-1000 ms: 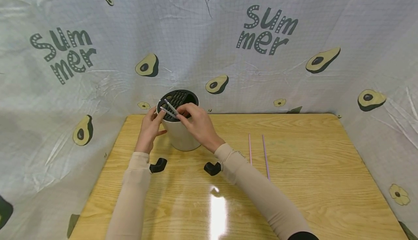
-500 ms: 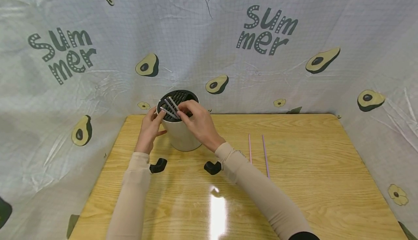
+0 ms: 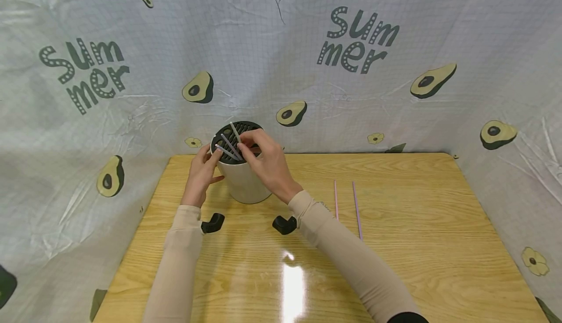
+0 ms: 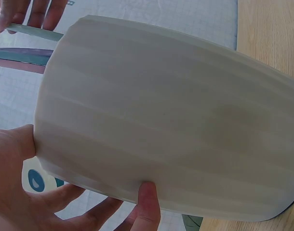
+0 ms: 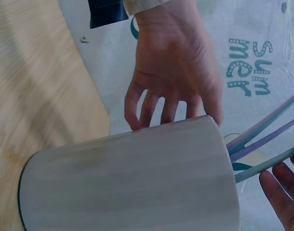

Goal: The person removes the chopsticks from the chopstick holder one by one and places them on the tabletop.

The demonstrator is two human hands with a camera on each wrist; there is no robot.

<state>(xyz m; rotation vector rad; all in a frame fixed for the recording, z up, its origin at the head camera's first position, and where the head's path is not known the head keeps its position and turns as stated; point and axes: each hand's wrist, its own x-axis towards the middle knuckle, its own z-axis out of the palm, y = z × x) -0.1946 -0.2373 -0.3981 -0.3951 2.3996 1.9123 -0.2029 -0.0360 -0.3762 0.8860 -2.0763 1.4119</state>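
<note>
A pale knife block (image 3: 245,181) with a black slotted top stands upright on the table. My left hand (image 3: 202,176) holds it at the left, thumb at the rim and fingers along the side, as the left wrist view shows. My right hand (image 3: 268,162) is over the top's right part and pinches a pale green straw (image 5: 267,163) whose lower end is inside the rim. Beside it, several other thin straws (image 5: 267,132), bluish, pink and purple, stick out of the top, leaning. The slots under my right hand are hidden.
A pink straw (image 3: 336,201) and a purple straw (image 3: 357,211) lie on the wooden table (image 3: 417,225) to the right, partly behind my right sleeve. A white printed sheet (image 3: 281,69) hangs close behind the knife block. Black wrist mounts (image 3: 213,222) show at both cuffs.
My right hand has shifted slightly up and away. The straw in its fingers has separated from the other straws and swung toward the back of the top. My left hand has stayed put.
</note>
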